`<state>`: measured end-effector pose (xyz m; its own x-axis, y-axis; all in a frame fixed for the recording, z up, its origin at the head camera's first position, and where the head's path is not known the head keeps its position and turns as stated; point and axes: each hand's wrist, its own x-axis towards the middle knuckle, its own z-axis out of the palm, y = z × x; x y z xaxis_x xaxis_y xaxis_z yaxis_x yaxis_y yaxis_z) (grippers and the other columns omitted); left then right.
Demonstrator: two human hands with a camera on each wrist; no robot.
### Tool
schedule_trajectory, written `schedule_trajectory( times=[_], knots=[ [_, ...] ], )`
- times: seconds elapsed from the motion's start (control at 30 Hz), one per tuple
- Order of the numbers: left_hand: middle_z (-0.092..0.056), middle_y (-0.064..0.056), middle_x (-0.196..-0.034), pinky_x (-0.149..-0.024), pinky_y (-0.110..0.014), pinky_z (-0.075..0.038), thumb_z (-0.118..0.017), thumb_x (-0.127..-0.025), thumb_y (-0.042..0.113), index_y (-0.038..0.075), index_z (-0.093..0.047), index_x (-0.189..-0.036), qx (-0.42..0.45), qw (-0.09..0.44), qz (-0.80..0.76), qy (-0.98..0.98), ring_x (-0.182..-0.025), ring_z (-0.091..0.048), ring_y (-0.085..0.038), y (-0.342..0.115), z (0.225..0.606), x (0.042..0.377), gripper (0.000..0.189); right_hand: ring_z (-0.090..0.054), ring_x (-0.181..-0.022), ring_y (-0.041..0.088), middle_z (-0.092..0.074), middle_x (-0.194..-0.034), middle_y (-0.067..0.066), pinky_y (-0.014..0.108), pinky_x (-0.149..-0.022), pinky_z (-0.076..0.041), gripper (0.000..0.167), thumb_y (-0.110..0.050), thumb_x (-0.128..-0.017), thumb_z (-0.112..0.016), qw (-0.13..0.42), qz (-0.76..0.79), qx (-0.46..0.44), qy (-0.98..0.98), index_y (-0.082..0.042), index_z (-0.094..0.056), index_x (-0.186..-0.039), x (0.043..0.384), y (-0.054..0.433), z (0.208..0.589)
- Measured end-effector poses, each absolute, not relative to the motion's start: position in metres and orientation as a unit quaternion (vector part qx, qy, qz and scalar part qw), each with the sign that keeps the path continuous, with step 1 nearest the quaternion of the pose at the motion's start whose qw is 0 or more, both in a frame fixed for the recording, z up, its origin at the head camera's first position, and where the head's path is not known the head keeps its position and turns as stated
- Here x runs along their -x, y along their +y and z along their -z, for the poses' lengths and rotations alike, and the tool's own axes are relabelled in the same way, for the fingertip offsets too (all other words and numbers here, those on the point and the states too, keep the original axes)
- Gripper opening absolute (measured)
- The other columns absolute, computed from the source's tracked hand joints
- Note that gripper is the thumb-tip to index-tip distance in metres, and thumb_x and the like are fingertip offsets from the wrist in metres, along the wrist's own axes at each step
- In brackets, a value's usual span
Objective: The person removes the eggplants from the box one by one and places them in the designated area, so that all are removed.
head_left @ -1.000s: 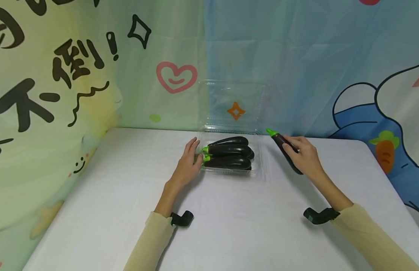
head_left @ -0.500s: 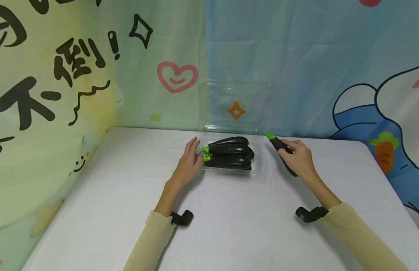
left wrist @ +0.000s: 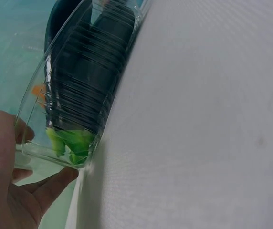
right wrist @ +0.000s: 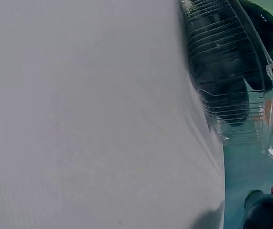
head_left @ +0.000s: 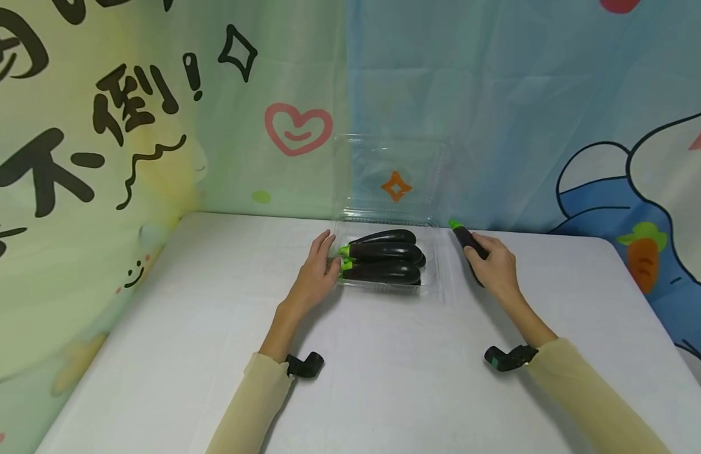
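A hinged clear plastic box (head_left: 432, 265) stands at the back of the table, its lid (head_left: 367, 189) raised. Several glossy dark eggplants (head_left: 384, 252) lie in it, green stems pointing left. My left hand (head_left: 313, 277) rests against the box's left side with fingers extended. In the left wrist view, the thumb touches the lower corner and other fingertips are by the rim. Right of the box, my right hand (head_left: 496, 268) grips another eggplant (head_left: 466, 239) by its middle, green stem pointing away. The right wrist view shows only part of this eggplant (right wrist: 263, 212) and a fingertip.
A white cloth covers the table (head_left: 350, 372). Behind it hangs a printed backdrop (head_left: 498, 126), close to the raised lid. Each wrist carries a black camera, one on the left (head_left: 305, 366) and one on the right (head_left: 509, 358).
My right hand has moved left toward the box with the eggplant, which now points more directly away. My left hand and the box have stayed in place.
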<state>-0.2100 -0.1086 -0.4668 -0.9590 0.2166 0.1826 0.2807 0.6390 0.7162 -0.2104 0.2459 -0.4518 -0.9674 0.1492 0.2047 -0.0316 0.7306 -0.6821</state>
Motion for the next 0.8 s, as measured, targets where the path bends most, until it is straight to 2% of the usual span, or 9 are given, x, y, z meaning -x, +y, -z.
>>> schedule_trajectory(
  times=[0.2, 0.43, 0.63, 0.8],
  knots=[
    [-0.024, -0.004, -0.16, -0.104, -0.06, -0.039, -0.044, -0.099, 0.024, 0.012, -0.031, -0.151, 0.134, 0.036, 0.405, -0.904, -0.132, -0.048, -0.036, -0.109, 0.466, 0.21, 0.055, -0.045, -0.127, 0.047, -0.046, -0.14, 0.03, 0.059, -0.102, -0.037, 0.049, -0.018, -0.098, -0.051, 0.116, -0.387, 0.047, -0.914, 0.003, -0.045, -0.141, 0.211, 0.243, 0.455],
    [-0.023, -0.001, -0.16, -0.104, -0.064, -0.037, -0.044, -0.098, 0.024, 0.008, -0.032, -0.151, 0.134, 0.034, 0.406, -0.903, -0.132, -0.049, -0.037, -0.11, 0.468, 0.21, 0.056, -0.047, -0.124, 0.048, -0.046, -0.139, 0.032, 0.058, -0.1, -0.041, 0.053, -0.014, -0.092, -0.053, 0.106, -0.381, 0.06, -0.916, 0.006, -0.046, -0.14, 0.214, 0.241, 0.459],
    [-0.024, -0.002, -0.16, -0.105, -0.059, -0.039, -0.044, -0.099, 0.026, 0.008, -0.032, -0.15, 0.135, 0.034, 0.408, -0.902, -0.133, -0.048, -0.036, -0.11, 0.469, 0.21, 0.056, -0.045, -0.125, 0.048, -0.043, -0.14, 0.032, 0.058, -0.101, -0.039, 0.058, -0.014, -0.088, -0.056, 0.095, -0.381, 0.07, -0.917, 0.008, -0.043, -0.141, 0.217, 0.239, 0.463],
    [-0.025, -0.004, -0.16, -0.104, -0.056, -0.042, -0.044, -0.099, 0.025, 0.008, -0.032, -0.15, 0.138, 0.04, 0.406, -0.902, -0.132, -0.049, -0.035, -0.11, 0.469, 0.211, 0.056, -0.041, -0.128, 0.049, -0.038, -0.143, 0.034, 0.059, -0.103, -0.036, 0.06, -0.011, -0.09, -0.053, 0.076, -0.375, 0.049, -0.922, 0.009, -0.037, -0.144, 0.218, 0.238, 0.464]
  ],
)
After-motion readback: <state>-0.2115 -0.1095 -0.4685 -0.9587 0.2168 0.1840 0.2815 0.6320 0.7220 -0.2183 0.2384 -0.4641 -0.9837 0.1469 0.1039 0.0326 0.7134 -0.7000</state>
